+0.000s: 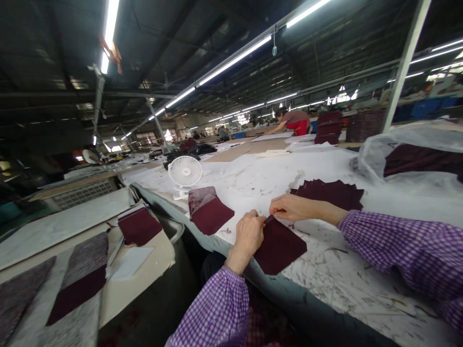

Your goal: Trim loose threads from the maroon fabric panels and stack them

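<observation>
A dark maroon fabric piece (280,248) lies on the white-covered table near its front edge. My left hand (249,233) pinches its upper left edge. At its top corner, my right hand (289,207) closes thumb and fingers on the same piece; the fingertips of both hands nearly meet there. Just left of my hands rests another maroon piece (212,217) with a greyish, mottled piece (201,196) behind it. Beyond my right wrist spreads a fanned stack of maroon fabric pieces (325,190), partly hidden by my forearm.
A small white fan (185,172) stands on the table (249,178). To the left, a lower bench (162,253) carries maroon pieces (139,225) and a white card (132,263). A clear plastic bag (372,152) sits at right. Farther back, a person (298,120) leans over the table.
</observation>
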### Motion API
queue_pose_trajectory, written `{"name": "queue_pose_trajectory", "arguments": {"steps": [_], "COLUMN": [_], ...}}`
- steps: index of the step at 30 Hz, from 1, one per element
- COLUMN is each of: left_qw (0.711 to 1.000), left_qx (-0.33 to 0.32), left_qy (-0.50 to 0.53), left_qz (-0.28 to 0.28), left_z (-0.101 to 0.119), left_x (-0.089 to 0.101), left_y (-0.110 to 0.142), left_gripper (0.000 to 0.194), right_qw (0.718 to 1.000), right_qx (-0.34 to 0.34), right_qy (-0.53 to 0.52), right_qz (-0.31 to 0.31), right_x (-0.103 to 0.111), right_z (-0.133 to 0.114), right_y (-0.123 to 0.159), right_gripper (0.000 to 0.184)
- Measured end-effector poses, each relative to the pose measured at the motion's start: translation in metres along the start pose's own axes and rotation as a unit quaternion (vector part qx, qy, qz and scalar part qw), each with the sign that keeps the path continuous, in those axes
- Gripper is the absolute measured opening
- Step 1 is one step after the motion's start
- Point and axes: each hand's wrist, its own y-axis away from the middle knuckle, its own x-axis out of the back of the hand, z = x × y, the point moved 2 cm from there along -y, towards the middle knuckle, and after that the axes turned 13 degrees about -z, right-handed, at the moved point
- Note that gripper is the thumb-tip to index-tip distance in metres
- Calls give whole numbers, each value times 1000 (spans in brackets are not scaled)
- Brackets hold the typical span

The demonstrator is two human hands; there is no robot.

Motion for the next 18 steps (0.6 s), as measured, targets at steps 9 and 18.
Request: {"name": "queue_pose_trajectory", "arguments": {"steps": [9,18], "left_qw": [1000,999], "left_qx": [-10,-34], "left_qy": [13,28], "left_qz": [10,27], "left_z": [-1,-4], "left_x": [0,-5], "left_y": [0,3], "left_gripper": [26,32], "right_qw": [997,965], "right_qx": [-7,37], "right_qy": [79,258], "right_qz": [11,7], "right_x": [-9,-22], "right_z": [-3,-9], "right_y": [0,2], "right_gripper": [15,21]}}
